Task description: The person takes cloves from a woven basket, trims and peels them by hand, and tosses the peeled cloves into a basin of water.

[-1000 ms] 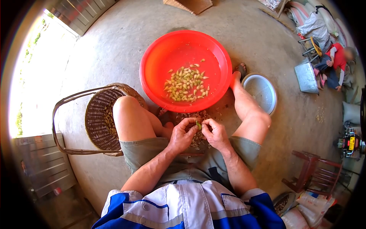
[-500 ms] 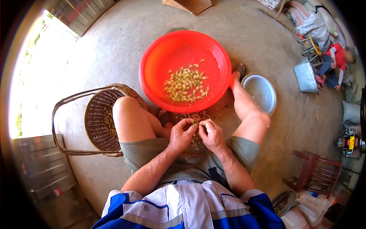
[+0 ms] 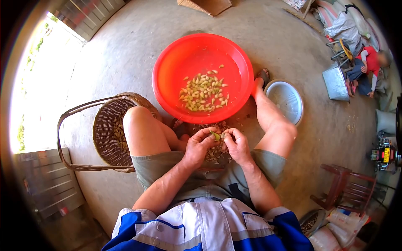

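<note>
My left hand (image 3: 200, 146) is closed in a pinch on a small yellow-green, clove-like piece (image 3: 216, 136). My right hand (image 3: 237, 146) pinches at the other end of that piece, fingertips close to those of the left. Both hands are between my knees, over a scatter of papery peelings (image 3: 215, 154) on the floor. Just beyond them stands a large red basin (image 3: 167, 54). Many pale, teardrop-shaped pieces (image 3: 204, 92) lie in the basin.
A wicker basket (image 3: 104, 138) with brownish pieces inside stands by my left knee. By my right foot is a white strainer (image 3: 285, 100). Another person (image 3: 368, 62) sits at the far right beside a metal bin (image 3: 336, 83). A wooden chair (image 3: 345, 188) stands lower right.
My hands have parted slightly, and more of the yellow-green piece shows between my fingers. The basin and basket stay in place.
</note>
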Demonstrator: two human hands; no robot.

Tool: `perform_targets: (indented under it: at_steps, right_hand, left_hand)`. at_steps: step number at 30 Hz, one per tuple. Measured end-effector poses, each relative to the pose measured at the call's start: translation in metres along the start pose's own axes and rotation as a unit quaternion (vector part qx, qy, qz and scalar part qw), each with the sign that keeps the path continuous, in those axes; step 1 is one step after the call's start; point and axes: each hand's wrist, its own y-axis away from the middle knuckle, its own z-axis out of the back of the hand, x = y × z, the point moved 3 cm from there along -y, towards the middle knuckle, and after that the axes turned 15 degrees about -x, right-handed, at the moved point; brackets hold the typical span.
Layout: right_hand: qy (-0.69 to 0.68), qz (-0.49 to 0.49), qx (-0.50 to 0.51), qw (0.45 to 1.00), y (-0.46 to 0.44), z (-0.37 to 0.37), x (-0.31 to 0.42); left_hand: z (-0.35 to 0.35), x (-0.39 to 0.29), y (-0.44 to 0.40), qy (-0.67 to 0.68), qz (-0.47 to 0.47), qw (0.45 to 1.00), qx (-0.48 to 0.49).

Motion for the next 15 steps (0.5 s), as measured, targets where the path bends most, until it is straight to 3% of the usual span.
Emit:
perform_targets:
  at_steps: [5, 11, 15]
  right_hand:
    - [0.015, 0.045, 0.011, 0.999, 0.0018, -0.0004, 0.0055]
    - [-0.011, 0.082, 0.026, 0.996, 0.0040, -0.0064, 0.0041]
    - [0.010, 0.111, 0.012, 0.994, 0.0009, -0.0051, 0.0014]
  left_hand:
    - [0.0032, 0.0029, -0.0025, 0.043, 0.025, 0.999, -0.004]
    - [0.0024, 0.0025, -0.0025, -0.060, -0.057, 0.996, -0.021]
    - [0.0012, 0.0003, -0.0009, -0.056, -0.041, 0.997, -0.013]
